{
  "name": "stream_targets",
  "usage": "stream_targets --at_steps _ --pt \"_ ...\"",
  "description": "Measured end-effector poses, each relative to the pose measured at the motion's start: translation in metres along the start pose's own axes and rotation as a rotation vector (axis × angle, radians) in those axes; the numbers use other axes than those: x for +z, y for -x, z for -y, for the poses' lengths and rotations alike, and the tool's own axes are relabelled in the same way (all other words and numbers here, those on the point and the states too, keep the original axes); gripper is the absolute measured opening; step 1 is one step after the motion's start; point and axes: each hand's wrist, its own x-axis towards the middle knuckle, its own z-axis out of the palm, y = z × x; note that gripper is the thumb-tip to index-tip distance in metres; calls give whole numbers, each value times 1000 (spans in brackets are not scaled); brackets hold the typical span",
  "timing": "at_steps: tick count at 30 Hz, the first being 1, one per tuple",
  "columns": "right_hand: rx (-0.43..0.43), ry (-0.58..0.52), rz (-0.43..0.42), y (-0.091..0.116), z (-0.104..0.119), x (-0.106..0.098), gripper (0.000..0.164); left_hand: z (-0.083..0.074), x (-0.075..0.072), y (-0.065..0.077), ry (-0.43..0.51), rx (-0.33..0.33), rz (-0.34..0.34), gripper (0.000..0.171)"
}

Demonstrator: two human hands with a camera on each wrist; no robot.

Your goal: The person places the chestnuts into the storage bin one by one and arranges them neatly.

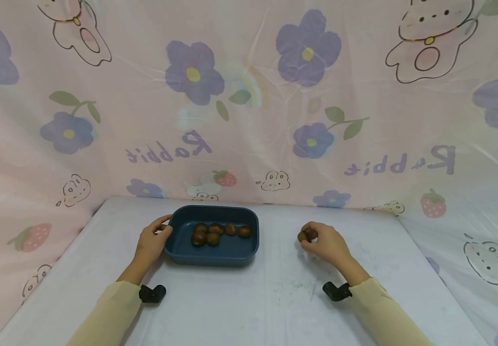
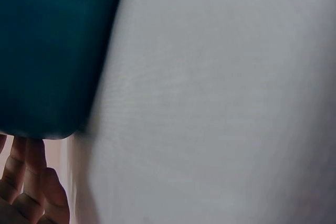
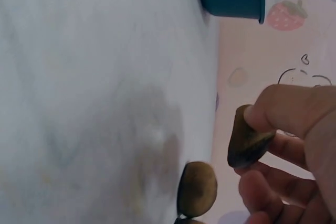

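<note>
A dark blue rectangular container [image 1: 212, 262] stands on the table, several brown chestnuts [image 1: 213, 239] lying loose inside. My left hand [image 1: 151, 241] is at its left end, and in the left wrist view the fingertips [image 2: 35, 150] touch the container's end wall [image 2: 42, 114]. Right of the container, my right hand [image 1: 326, 244] is low over the table. Between its thumb and fingers it pinches a chestnut [image 3: 247, 140]. Another chestnut [image 3: 198, 189] shows just beside that hand in the right wrist view, with a dark bit of something at its lower edge.
The white table [image 1: 240, 307] ends at a patterned cloth backdrop [image 1: 249, 120], which also hangs at both sides. Black wrist cameras [image 1: 152, 293] are strapped over the sleeves. Table surface separates the container from the right hand.
</note>
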Motion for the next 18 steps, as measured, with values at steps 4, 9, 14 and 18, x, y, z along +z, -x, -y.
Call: stream_targets --at_steps 4,9,14,18 --pt "-17 -28 0 0 9 -1 30 -1 -1 0 -1 4 1 45" --pt "-29 -21 -4 -2 18 0 30 -2 -2 1 8 6 6 45" --pt "-44 -15 -12 -4 28 0 30 -2 -1 1 9 -1 12 45" --pt "-52 -9 -19 -5 36 0 29 -3 -2 2 10 -2 10 44"
